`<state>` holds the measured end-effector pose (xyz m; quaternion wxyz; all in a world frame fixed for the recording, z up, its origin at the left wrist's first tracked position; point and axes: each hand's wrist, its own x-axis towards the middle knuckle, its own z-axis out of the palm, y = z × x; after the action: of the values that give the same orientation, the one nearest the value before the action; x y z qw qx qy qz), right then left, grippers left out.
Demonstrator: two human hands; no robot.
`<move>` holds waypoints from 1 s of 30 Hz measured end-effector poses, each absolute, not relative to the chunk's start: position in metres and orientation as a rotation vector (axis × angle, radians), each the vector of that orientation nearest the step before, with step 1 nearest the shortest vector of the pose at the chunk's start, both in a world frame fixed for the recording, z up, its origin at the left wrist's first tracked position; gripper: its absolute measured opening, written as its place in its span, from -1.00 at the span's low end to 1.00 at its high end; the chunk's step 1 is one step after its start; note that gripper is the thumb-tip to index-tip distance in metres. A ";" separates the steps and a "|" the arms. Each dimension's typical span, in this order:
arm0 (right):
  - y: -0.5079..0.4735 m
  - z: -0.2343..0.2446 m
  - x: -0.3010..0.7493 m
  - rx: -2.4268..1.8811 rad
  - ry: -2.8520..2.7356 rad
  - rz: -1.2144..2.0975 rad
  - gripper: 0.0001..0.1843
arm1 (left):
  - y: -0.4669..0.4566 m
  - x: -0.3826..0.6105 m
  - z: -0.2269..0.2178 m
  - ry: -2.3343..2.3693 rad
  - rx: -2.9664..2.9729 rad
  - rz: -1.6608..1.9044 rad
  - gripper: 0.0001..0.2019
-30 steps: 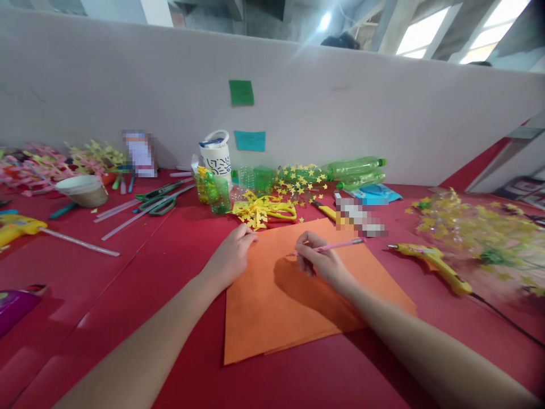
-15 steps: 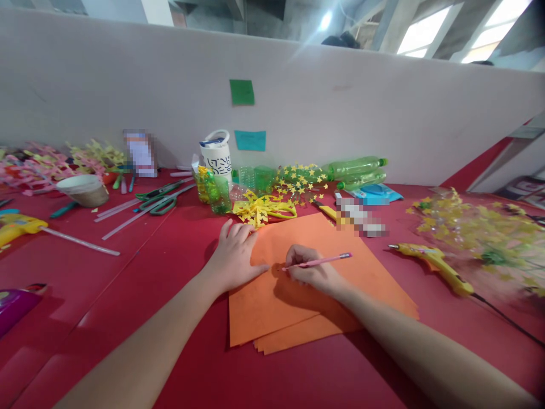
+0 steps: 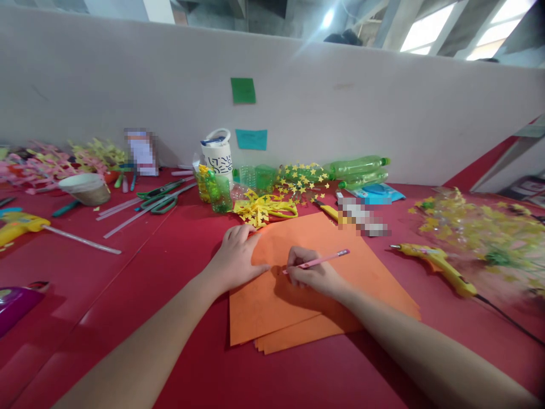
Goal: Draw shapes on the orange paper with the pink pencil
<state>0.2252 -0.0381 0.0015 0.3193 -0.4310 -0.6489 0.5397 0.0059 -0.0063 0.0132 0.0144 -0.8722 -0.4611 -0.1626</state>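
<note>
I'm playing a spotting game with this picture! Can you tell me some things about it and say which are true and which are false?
1. The right hand holds a pink pencil. True.
2. The left hand is lifted high above the paper. False: its fingers rest on the paper's left edge.
3. A yellow glue gun lies to the right of the paper. True.
4. The paper is blue. False: it is orange.
5. The green bottles stand upright. False: they lie on their sides.
</note>
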 end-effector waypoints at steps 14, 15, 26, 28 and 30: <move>-0.039 0.007 0.219 -1.189 -1.690 1.299 -0.88 | -0.006 0.006 0.013 -1.453 -2.734 -0.529 -0.43; -0.039 0.007 0.219 -1.192 -1.685 1.296 -0.88 | -0.006 0.006 0.012 -1.455 -2.738 -0.535 -0.43; -0.037 0.007 0.220 -1.223 -1.698 1.294 -0.89 | -0.005 0.005 0.012 -1.464 -2.744 -0.529 -0.43; -0.037 0.008 0.220 -1.231 -1.700 1.290 -0.89 | -0.005 0.005 0.012 -1.469 -2.750 -0.541 -0.42; -0.036 0.008 0.220 -1.229 -1.706 1.278 -0.89 | -0.005 0.005 0.012 -1.470 -2.761 -0.555 -0.42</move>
<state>0.2202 -0.0361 0.0084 0.3342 -0.4709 -0.6535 0.4895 0.0049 -0.0049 0.0117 -0.0179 -0.8689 -0.4627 -0.1748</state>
